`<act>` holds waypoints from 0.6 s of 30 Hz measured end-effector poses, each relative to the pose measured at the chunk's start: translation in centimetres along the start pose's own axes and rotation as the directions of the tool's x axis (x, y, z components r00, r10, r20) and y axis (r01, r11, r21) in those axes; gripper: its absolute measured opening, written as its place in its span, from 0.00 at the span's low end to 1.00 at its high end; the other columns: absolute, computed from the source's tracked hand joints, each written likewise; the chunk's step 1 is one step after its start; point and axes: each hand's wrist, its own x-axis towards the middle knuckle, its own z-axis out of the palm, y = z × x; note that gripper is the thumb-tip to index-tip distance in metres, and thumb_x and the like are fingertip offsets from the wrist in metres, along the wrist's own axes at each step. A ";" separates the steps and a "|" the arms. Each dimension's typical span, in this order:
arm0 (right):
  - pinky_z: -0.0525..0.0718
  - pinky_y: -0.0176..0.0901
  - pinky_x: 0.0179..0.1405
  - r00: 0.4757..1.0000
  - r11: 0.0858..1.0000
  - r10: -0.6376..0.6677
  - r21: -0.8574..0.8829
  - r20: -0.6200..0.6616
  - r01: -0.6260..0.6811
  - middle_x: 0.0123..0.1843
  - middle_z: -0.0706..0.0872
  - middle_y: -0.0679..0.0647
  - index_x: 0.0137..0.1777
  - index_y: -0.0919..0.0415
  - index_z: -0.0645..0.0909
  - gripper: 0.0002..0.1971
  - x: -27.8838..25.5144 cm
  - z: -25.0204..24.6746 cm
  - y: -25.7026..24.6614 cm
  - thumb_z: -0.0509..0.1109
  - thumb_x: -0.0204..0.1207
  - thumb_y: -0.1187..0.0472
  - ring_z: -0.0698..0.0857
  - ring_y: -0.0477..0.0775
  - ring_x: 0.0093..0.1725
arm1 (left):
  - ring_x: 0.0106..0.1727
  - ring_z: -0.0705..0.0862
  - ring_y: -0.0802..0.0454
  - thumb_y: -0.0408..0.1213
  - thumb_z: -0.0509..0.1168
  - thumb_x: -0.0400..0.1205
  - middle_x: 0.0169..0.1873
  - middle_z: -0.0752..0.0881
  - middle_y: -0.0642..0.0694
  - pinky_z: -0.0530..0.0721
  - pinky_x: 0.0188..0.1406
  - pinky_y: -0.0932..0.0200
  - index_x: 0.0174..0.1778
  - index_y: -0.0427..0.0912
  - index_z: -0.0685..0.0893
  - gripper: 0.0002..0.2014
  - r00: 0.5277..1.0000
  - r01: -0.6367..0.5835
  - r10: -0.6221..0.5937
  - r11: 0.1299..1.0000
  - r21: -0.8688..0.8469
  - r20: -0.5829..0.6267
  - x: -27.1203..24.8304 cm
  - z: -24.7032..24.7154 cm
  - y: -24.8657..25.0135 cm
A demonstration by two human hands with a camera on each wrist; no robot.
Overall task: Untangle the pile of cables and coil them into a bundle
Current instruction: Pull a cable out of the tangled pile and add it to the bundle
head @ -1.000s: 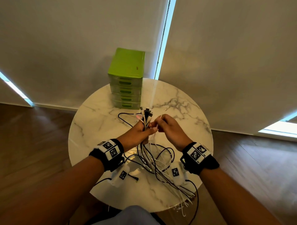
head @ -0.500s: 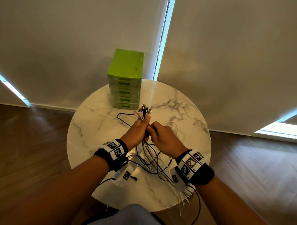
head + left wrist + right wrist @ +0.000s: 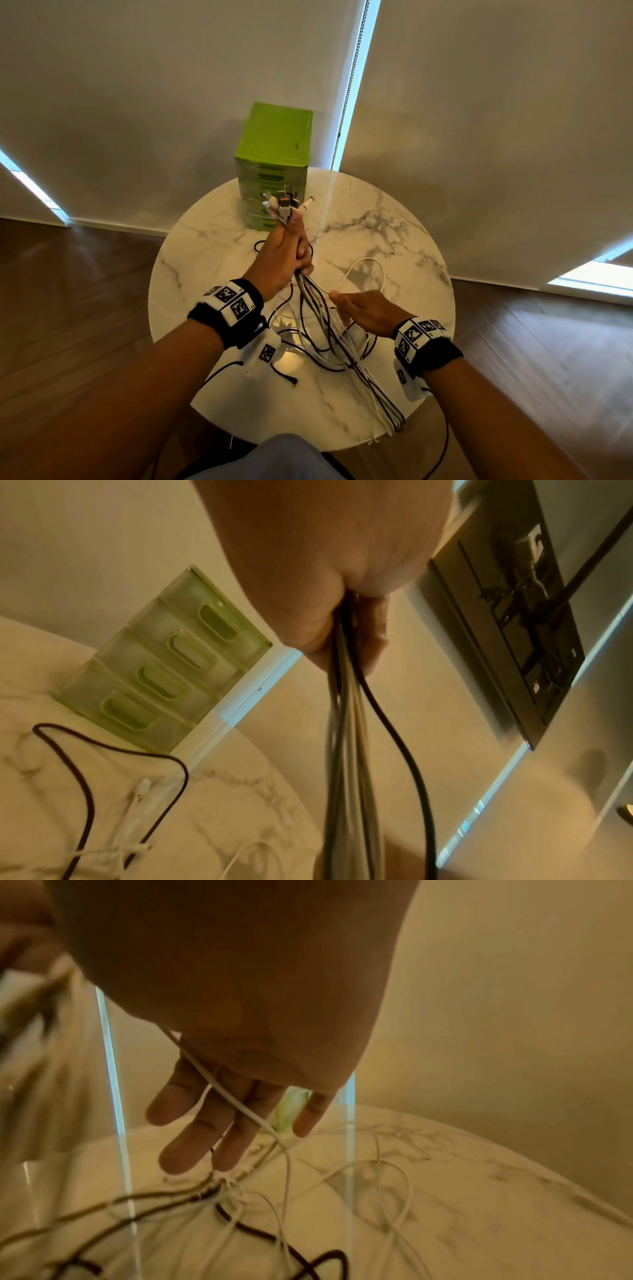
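Observation:
My left hand (image 3: 289, 253) is raised above the round marble table (image 3: 404, 240) and grips a bundle of black and white cables (image 3: 317, 301) in its fist. Several connector ends (image 3: 284, 205) stick out above the fist. The left wrist view shows the cable bundle (image 3: 346, 723) hanging down from the left hand (image 3: 342, 631). My right hand (image 3: 363, 308) is lower and to the right, apart from the bundle. Its fingers (image 3: 219, 1123) are straight, and a thin white cable (image 3: 240, 1107) runs across them. That white cable (image 3: 368, 261) loops over the table.
A green drawer unit (image 3: 274, 154) stands at the table's far edge, just behind the left hand. Slack cable loops (image 3: 329, 353) lie on the table's middle, and strands trail over the front edge (image 3: 390, 425). Wood floor surrounds the table.
The left hand rose and moved farther away with the bundle. The right hand came off the bundle and dropped down to the right, its fingers now spread under a white cable.

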 end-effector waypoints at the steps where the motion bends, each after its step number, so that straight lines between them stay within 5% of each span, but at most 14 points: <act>1: 0.70 0.40 0.61 0.999 0.999 0.035 -0.040 0.033 -0.034 0.40 0.90 0.48 0.37 0.53 0.82 0.36 0.1 0.2 0.8 0.41 0.86 0.30 0.86 0.45 0.45 | 0.23 0.65 0.53 0.59 0.52 0.85 0.26 0.65 0.47 0.70 0.24 0.57 0.37 0.43 0.66 0.22 1.000 0.000 0.000 1.000 -0.027 0.002 0.3 -0.5 0.6; 5: 0.61 0.59 0.75 0.989 0.973 0.146 -0.181 0.013 -0.141 0.43 0.90 0.48 0.45 0.47 0.82 0.37 0.2 0.6 3.8 0.36 0.81 0.26 0.84 0.46 0.48 | 0.25 0.62 0.55 0.60 0.55 0.84 0.28 0.64 0.49 0.65 0.23 0.60 0.39 0.44 0.67 0.21 1.000 0.026 -0.025 0.998 -0.050 0.018 1.2 -2.9 2.7; 8: 0.70 0.59 0.69 0.973 0.979 0.156 -0.103 -0.172 -0.175 0.36 0.87 0.47 0.38 0.45 0.76 0.34 1.1 -0.1 3.8 0.38 0.76 0.21 0.88 0.51 0.47 | 0.27 0.62 0.56 0.53 0.55 0.90 0.29 0.67 0.50 0.65 0.25 0.61 0.40 0.45 0.69 0.17 0.998 0.050 -0.050 0.999 0.008 0.023 1.1 -3.4 2.4; 10: 0.81 0.61 0.55 0.932 0.994 0.105 0.032 -0.348 -0.100 0.30 0.80 0.48 0.35 0.48 0.72 0.32 2.1 -1.0 2.6 0.46 0.79 0.23 0.88 0.57 0.39 | 0.27 0.64 0.56 0.49 0.55 0.91 0.30 0.70 0.51 0.65 0.26 0.60 0.41 0.46 0.71 0.15 0.997 0.063 -0.065 0.996 0.068 0.035 0.8 -3.1 1.7; 14: 0.73 0.51 0.40 0.819 0.944 0.011 0.276 -0.574 0.181 0.30 0.73 0.54 0.36 0.58 0.69 0.22 2.9 -2.8 -2.9 0.59 0.90 0.45 0.75 0.53 0.33 | 0.28 0.68 0.57 0.48 0.55 0.91 0.34 0.80 0.45 0.67 0.28 0.59 0.45 0.39 0.77 0.17 0.992 0.122 -0.122 0.973 0.195 -0.014 0.1 -1.6 -0.1; 18: 0.75 0.33 0.39 0.809 0.889 -0.124 0.297 -0.574 0.348 0.33 0.82 0.35 0.41 0.49 0.75 0.15 2.1 -2.5 -7.6 0.58 0.91 0.53 0.80 0.34 0.35 | 0.29 0.68 0.55 0.56 0.55 0.90 0.34 0.81 0.45 0.68 0.29 0.58 0.48 0.38 0.84 0.24 0.981 0.186 -0.173 0.967 0.176 -0.084 0.3 -0.2 -1.9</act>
